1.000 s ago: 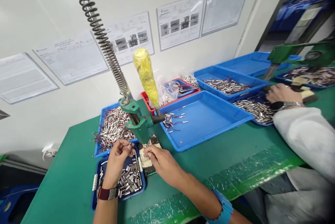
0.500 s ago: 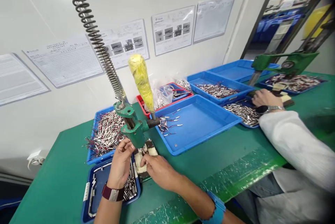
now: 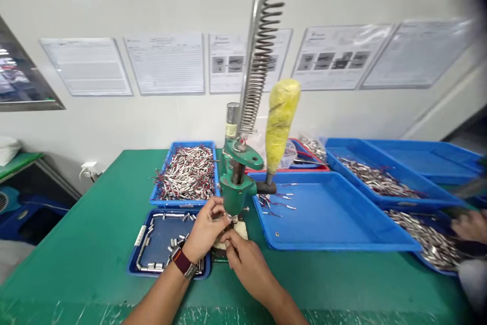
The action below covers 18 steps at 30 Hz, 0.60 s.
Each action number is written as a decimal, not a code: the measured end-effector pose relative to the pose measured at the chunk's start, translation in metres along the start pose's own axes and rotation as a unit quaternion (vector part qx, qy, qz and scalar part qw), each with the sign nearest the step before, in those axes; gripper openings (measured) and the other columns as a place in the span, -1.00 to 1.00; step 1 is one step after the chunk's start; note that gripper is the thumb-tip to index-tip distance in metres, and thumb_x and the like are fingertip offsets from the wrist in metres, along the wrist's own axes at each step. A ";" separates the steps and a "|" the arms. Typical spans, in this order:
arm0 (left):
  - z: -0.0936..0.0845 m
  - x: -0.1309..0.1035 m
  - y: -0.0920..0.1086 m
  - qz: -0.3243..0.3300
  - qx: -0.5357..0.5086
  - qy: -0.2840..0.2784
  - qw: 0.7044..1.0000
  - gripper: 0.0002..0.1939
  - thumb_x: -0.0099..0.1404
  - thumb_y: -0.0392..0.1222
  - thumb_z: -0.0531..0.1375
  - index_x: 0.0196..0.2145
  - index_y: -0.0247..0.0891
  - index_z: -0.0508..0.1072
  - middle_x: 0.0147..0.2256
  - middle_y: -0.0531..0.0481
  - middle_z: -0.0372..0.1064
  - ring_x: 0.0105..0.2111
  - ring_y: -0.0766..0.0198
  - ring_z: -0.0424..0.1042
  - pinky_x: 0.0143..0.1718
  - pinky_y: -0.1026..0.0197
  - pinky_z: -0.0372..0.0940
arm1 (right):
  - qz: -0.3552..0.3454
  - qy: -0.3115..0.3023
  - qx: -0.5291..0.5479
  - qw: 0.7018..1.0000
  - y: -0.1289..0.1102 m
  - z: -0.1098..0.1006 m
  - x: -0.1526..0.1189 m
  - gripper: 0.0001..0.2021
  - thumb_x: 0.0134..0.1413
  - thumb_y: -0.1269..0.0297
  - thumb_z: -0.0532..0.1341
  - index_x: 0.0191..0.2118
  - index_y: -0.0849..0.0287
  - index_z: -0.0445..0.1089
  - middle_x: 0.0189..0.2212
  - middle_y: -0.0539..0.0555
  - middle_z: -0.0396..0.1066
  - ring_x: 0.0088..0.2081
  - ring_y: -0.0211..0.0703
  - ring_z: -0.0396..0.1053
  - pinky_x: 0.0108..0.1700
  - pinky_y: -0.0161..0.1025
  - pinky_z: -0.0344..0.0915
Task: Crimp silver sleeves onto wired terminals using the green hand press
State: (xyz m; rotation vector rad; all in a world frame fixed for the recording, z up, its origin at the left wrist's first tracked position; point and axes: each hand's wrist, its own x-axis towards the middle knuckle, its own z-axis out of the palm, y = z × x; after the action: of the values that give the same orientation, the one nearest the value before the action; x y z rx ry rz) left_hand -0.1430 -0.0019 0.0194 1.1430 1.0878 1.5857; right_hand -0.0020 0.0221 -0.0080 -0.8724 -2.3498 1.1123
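Note:
Beneath the head of a green hand press (image 3: pixel 236 190), both of my hands meet at its base. My left hand (image 3: pixel 207 228) has its fingers closed in a pinch at the left side of the ram; what they hold is too small to make out. My right hand (image 3: pixel 247 261) is closed too, thumb and forefinger pressed together over the pale-padded press base (image 3: pixel 241 230). Any part between the fingertips is hidden. The press's lever, wrapped in yellow (image 3: pixel 281 122), stands up at the right. Under my left wrist lies a dark blue tray (image 3: pixel 158 239) with small metal cylinders.
Behind it, a blue tray (image 3: pixel 216 178) holds many wired silver parts. Right of the press, a large blue tray (image 3: pixel 323 213) has several wired pieces at its left end. Farther right are a tray of metal parts (image 3: pixel 426 239) and a co-worker's hand (image 3: pixel 472 226). A tall spring (image 3: pixel 256 66) rises above the press.
My view has swung left, so the press and trays appear farther right and the co-worker is mostly out of view. Both hands stay at the press base.

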 end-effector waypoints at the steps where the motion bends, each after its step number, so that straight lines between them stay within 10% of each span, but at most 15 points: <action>1: -0.002 0.000 0.002 0.003 0.017 -0.010 1.000 -0.72 0.23 -0.11 0.31 -0.14 -0.23 0.38 -0.26 -0.03 0.43 -0.22 0.23 0.39 -0.15 0.24 0.24 | -0.004 -0.008 0.011 1.000 0.002 0.002 -0.002 -0.75 0.21 0.41 -0.04 -0.18 0.15 0.37 -0.61 -0.07 0.28 -0.55 -0.23 0.25 -0.44 -0.33 0.11; 5: -0.009 0.001 0.008 0.014 0.059 -0.022 0.998 -0.75 0.20 -0.12 0.33 -0.24 -0.25 0.37 -0.30 0.01 0.38 -0.23 0.25 0.37 -0.16 0.25 0.21 | -0.013 0.024 0.104 0.994 0.003 -0.018 -0.013 -0.76 0.27 0.23 0.00 -0.20 0.17 0.39 -0.64 -0.09 0.28 -0.61 -0.26 0.21 -0.51 -0.34 0.14; 7: -0.011 0.002 0.008 0.012 0.055 -0.022 0.998 -0.74 0.19 -0.11 0.34 -0.28 -0.26 0.37 -0.32 0.03 0.37 -0.25 0.26 0.37 -0.17 0.25 0.20 | -0.016 0.207 0.137 0.969 -0.011 -0.055 -0.010 -0.76 0.25 0.17 0.06 -0.20 0.18 0.40 -0.61 -0.08 0.31 -0.63 -0.29 0.21 -0.54 -0.35 0.15; 10: -0.012 0.000 0.003 -0.001 0.039 -0.034 0.999 -0.62 0.17 -0.10 0.36 -0.10 -0.26 0.40 -0.24 -0.03 0.43 -0.20 0.23 0.39 -0.10 0.20 0.21 | -0.109 0.498 0.137 0.850 -0.061 -0.134 0.026 -0.80 0.20 0.18 0.18 -0.14 0.16 0.39 -0.42 -0.02 0.41 -0.44 -0.28 0.36 -0.35 -0.32 0.31; 12: -0.013 -0.002 -0.001 -0.006 0.036 -0.039 0.999 -0.43 0.15 -0.09 0.38 0.08 -0.23 0.35 -0.15 -0.09 0.45 -0.14 0.19 0.40 -0.05 0.16 0.21 | -0.208 0.461 0.183 0.843 -0.102 -0.185 0.063 -0.73 0.20 0.15 0.20 -0.03 0.12 0.36 -0.22 0.04 0.44 -0.26 -0.25 0.42 -0.22 -0.28 0.36; 15: -0.013 -0.005 -0.004 -0.006 0.073 -0.028 0.997 -0.41 0.13 -0.04 0.38 0.08 -0.25 0.39 -0.14 -0.13 0.47 -0.11 0.11 0.41 -0.04 0.11 0.23 | -0.237 0.235 0.267 0.904 -0.144 -0.225 0.102 -0.73 0.26 0.04 0.04 -0.20 0.12 0.33 -0.41 -0.02 0.38 -0.45 -0.34 0.36 -0.40 -0.31 0.35; 18: -0.014 -0.005 -0.002 -0.005 0.110 -0.008 0.994 -0.49 0.14 -0.01 0.37 0.00 -0.27 0.46 -0.18 -0.13 0.48 -0.14 0.09 0.43 -0.03 0.09 0.25 | -0.306 0.293 0.034 0.905 -0.155 -0.214 0.085 -0.54 0.35 0.07 -0.30 -0.42 0.10 0.18 -0.63 -0.06 0.18 -0.61 -0.37 0.25 -0.56 -0.34 0.26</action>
State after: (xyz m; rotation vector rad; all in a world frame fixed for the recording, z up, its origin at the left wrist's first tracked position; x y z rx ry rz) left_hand -0.1550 -0.0084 0.0135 1.2904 1.2802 1.4718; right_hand 0.0040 0.1207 0.2515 -0.3180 -1.8504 0.5568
